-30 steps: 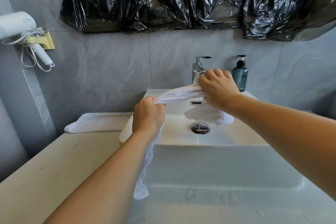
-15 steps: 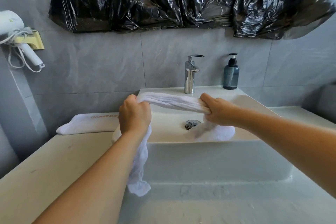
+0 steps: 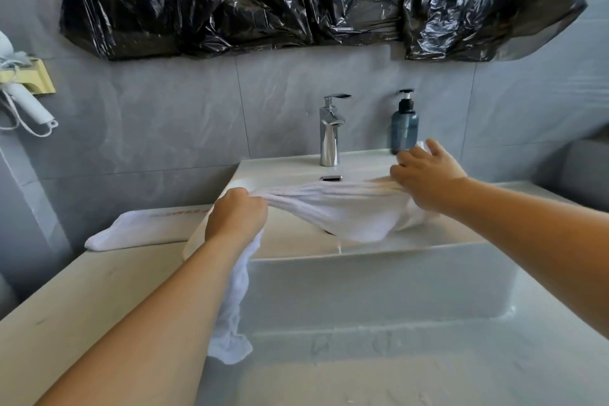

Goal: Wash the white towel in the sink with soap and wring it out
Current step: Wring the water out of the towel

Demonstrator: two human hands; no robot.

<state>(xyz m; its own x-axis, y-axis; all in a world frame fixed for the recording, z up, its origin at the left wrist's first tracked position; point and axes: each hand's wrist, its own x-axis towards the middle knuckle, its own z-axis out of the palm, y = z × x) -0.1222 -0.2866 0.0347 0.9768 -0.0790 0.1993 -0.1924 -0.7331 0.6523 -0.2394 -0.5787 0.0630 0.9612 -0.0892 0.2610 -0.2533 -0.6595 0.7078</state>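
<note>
Towel (image 3: 333, 208) stretched between both hands over the sink (image 3: 296, 171).
Left hand (image 3: 235, 219) grips one end; right hand (image 3: 425, 176) pinches the other, fingers partly spread.

bare forearms, no sleeves, two hands

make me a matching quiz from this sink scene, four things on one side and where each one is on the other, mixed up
Things:
1. white towel
2. soap dispenser bottle
3. faucet
4. folded white cloth

Places:
A. on the counter left of the sink
B. back rim of the sink, centre
C. stretched between the left hand and right hand
D. back right corner of the sink, by the wall

Pairs: 1-C, 2-D, 3-B, 4-A
</note>
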